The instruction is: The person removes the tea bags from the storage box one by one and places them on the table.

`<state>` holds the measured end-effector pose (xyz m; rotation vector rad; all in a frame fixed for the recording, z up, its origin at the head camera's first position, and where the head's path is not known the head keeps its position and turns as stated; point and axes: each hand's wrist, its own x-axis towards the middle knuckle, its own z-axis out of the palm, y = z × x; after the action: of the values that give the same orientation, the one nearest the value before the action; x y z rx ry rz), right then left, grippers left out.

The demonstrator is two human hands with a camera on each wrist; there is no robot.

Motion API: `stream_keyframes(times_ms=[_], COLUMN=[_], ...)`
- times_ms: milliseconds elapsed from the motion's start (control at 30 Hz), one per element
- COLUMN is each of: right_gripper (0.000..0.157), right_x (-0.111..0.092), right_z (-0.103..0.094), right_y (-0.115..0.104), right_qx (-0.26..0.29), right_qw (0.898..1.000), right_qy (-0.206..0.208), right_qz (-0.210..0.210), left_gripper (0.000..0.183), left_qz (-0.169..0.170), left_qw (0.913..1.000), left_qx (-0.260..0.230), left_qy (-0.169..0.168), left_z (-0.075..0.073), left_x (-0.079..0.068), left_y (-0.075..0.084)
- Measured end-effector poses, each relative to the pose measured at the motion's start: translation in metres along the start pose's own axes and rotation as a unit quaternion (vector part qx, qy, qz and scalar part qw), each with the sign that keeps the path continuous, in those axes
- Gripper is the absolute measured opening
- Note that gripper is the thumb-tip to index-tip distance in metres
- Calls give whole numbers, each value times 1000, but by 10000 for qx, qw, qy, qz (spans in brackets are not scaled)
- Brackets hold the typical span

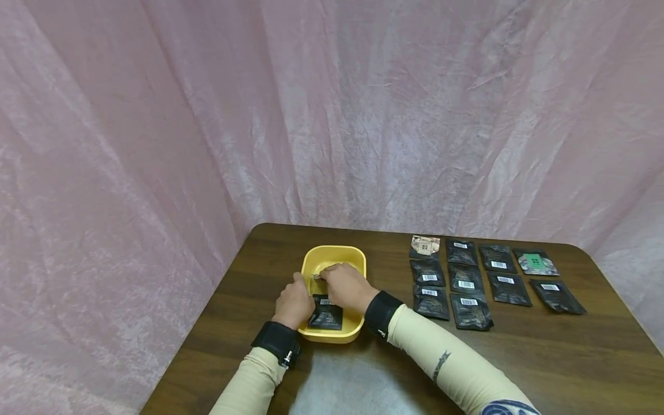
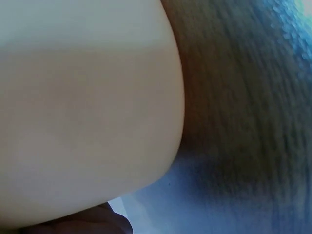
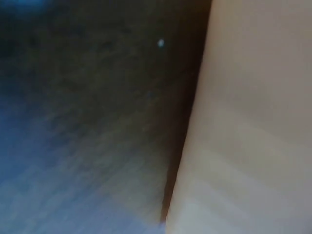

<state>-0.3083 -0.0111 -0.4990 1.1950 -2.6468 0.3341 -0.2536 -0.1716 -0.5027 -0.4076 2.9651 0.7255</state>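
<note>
A yellow plastic bin (image 1: 334,340) stands on the table. My left hand (image 1: 294,302) grips its left rim, thumb up, fingers over the edge. Inside the bin, beside those fingers, lies a flat black packet (image 1: 327,318) with a white barcode label. The right hand (image 1: 349,287) reaches in over the right rim, its bent fingers above the packet. A small pale piece (image 1: 316,276) shows by the right fingertips; whether they pinch it is unclear. Both wrist views are mostly filled by a blurred pale surface, hiding the fingers' work.
Several black packets (image 1: 466,281) lie in rows on the right of the brown table (image 1: 394,271), most with barcodes up. One shows a green patterned face (image 1: 536,262), another a beige face (image 1: 425,246). A pink curtain (image 1: 332,115) hangs behind the table.
</note>
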Motion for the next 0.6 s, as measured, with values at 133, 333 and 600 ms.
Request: stream_keyframes(times_ms=[133,333,600], right_gripper=[27,29,29], right_x=[-3,-8,-12], right_z=[-1,-3,-10], right_y=[-1,-1,3], right_qx=[162,404,627], right_qw=[9982,9951,9935], right_qy=[555,894,937], right_qz=[-164,-141,-179], left_gripper=[37,39,41], left_qz=[68,11,-100], left_qw=[9999,10000,9999], left_qx=[48,56,112], left_qy=[57,-2,-61], left_z=[0,1,0], left_x=[-1,-2,2], left_y=[0,1,1])
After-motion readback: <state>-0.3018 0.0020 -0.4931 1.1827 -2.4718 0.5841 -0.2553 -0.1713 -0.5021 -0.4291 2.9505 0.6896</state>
